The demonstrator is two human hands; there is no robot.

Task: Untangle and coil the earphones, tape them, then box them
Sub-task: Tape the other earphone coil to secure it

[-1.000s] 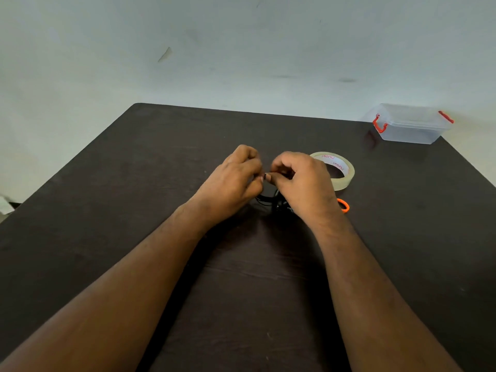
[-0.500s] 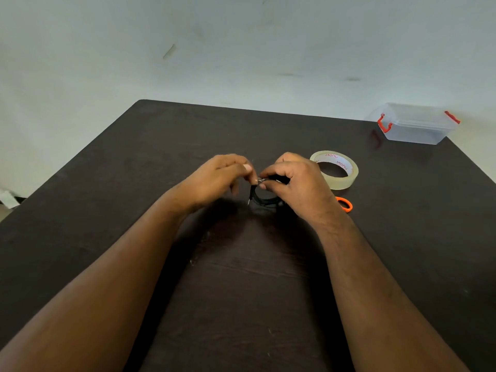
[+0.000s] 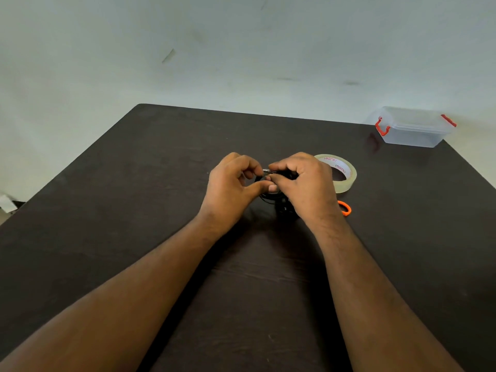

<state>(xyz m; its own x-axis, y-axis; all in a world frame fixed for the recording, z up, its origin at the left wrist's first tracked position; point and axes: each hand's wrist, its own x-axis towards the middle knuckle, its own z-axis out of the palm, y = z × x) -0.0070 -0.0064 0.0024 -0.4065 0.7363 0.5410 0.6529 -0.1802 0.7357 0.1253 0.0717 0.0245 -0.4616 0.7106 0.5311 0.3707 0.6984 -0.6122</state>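
Note:
Black coiled earphones [image 3: 269, 196] sit between my two hands at the middle of the dark table [image 3: 134, 210], mostly hidden by my fingers. My left hand [image 3: 230, 187] pinches the coil from the left with thumb and curled fingers. My right hand [image 3: 304, 183] grips the coil from the right, its fingertips meeting the left hand's at a small shiny piece on top. A roll of clear tape [image 3: 342, 174] lies just right of my right hand. The clear plastic box [image 3: 413, 128] with red latches stands shut at the far right corner.
An orange scissor handle [image 3: 345, 208] pokes out from behind my right wrist. A pale wall rises behind the table's far edge. A small white object [image 3: 6, 204] lies beyond the table's left edge.
My hands stayed together over the coil. The left hand's fingers curled in tighter and its thumb slid under the coil; the coil shows less than half a second ago.

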